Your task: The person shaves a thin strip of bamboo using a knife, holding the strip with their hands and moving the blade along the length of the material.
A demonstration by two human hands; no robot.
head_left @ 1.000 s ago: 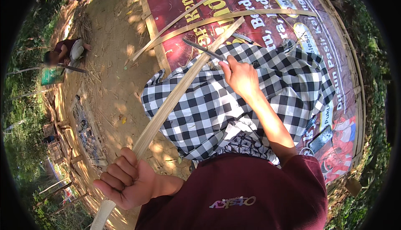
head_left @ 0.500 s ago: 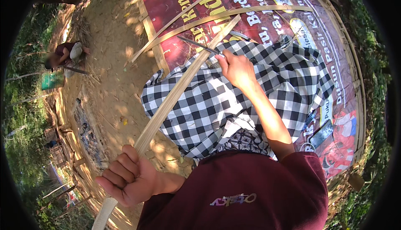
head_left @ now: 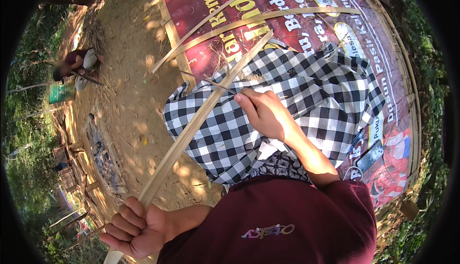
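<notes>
My left hand is wrapped round the lower end of a long pale bamboo strip, which slants up to the right across my lap. My right hand is closed on the handle of a thin-bladed knife. The handle is mostly hidden in my fingers. The blade crosses the strip at its upper part, pointing up and left; contact looks likely, but the bite of the edge is too small to tell. A black-and-white checked cloth covers my lap beneath the strip.
Two long bamboo strips lie on a dark red printed banner ahead. A phone rests at my right. Bare earth spreads to the left, where another person sits low. Fibre shavings lie about.
The knife and my right hand have come down along the strip toward me. My left hand and the strip have shifted slightly down and left.
</notes>
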